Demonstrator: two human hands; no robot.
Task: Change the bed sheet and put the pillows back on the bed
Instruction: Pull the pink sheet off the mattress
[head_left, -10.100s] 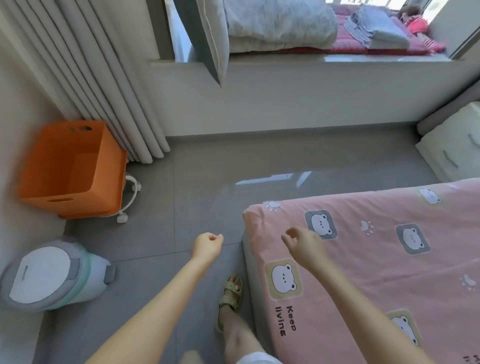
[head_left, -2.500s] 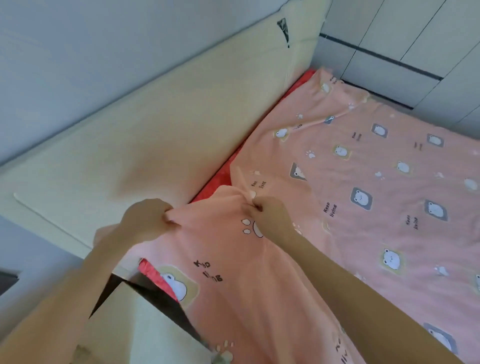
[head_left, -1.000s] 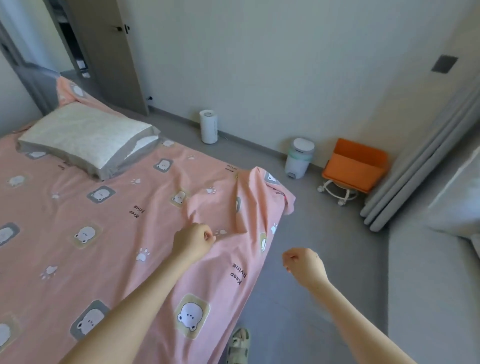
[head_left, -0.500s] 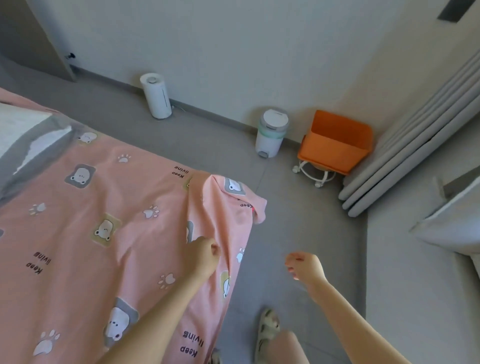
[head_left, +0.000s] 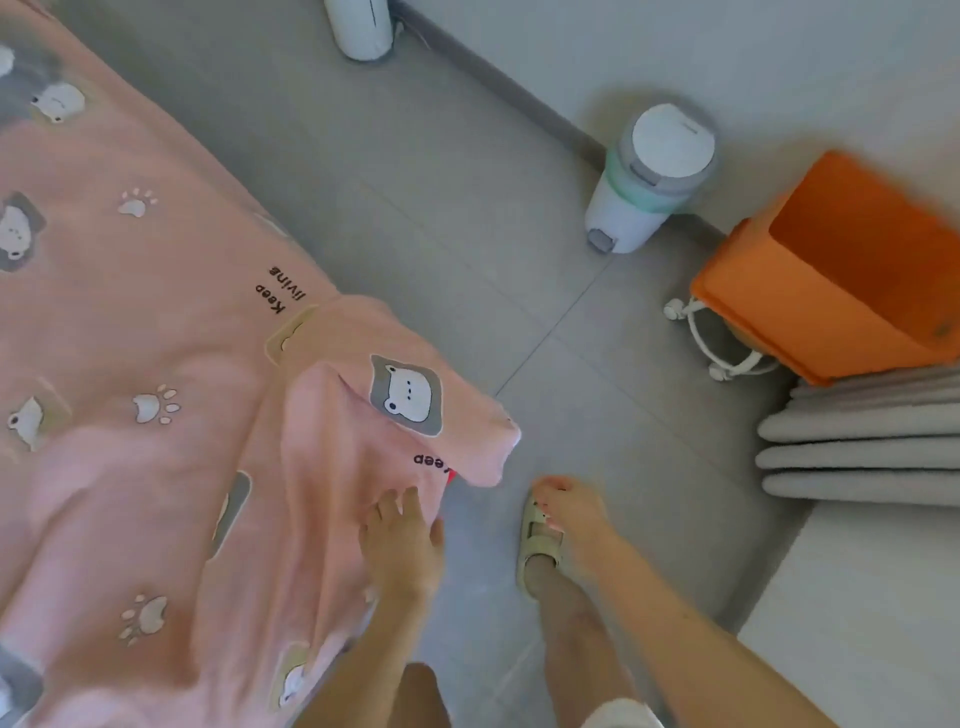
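Head view: looking down at the foot corner of a bed and the floor beside it.
Bed sheet: pink, printed with bears, paw marks and "Keep living"; spread over the bed, filling the left half of the frame.
Sheet corner: loose, lifted into a fold, hanging past the bed's corner; a small red patch shows under its edge.
Left hand: fingers straight and slightly spread, lying flat on the sheet just below the loose corner.
Right hand: over the floor, apart from the sheet, fingers loosely curled, holding nothing.
Sandal: pale, on a foot, partly covered by the right hand.
Floor: grey tiles.
Pedal bin: white with a mint band, lid shut, against the wall.
Orange crate: on a white wheeled stand, just right of the bin.
Curtain: grey folds, touching the floor below the crate.
White cylinder: at the top edge, by the wall.
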